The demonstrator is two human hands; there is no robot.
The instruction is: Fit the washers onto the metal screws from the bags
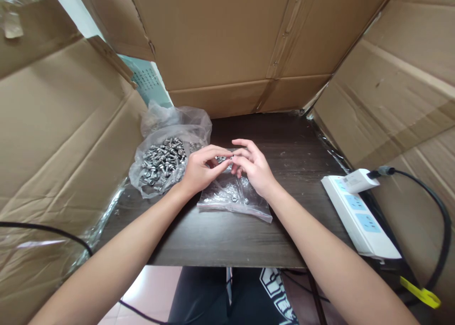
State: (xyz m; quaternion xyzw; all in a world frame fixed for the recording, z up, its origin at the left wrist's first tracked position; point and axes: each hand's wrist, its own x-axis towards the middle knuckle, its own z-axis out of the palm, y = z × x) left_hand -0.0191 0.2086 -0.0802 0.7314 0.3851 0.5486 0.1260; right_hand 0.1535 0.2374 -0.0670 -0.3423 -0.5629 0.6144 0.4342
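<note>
Over a clear zip bag (220, 197), my two hands meet at the fingertips. My left hand (204, 166) is closed in a pinch, thumb and forefinger around something small and dark that I cannot make out. The thumb and a finger of my right hand (254, 168) close on the same spot from the other side, while its forefinger sticks out. A few metal nuts (234, 198) lie on or in the zip bag. Left of my hands, an open plastic bag holds a heap of metal bolts (165, 159).
Cardboard walls (227, 40) enclose the dark table (291, 145) at the back and both sides. A white power strip (359, 216) with a plugged-in adapter (360, 180) lies on the right. Black cables (442, 206) run along both sides.
</note>
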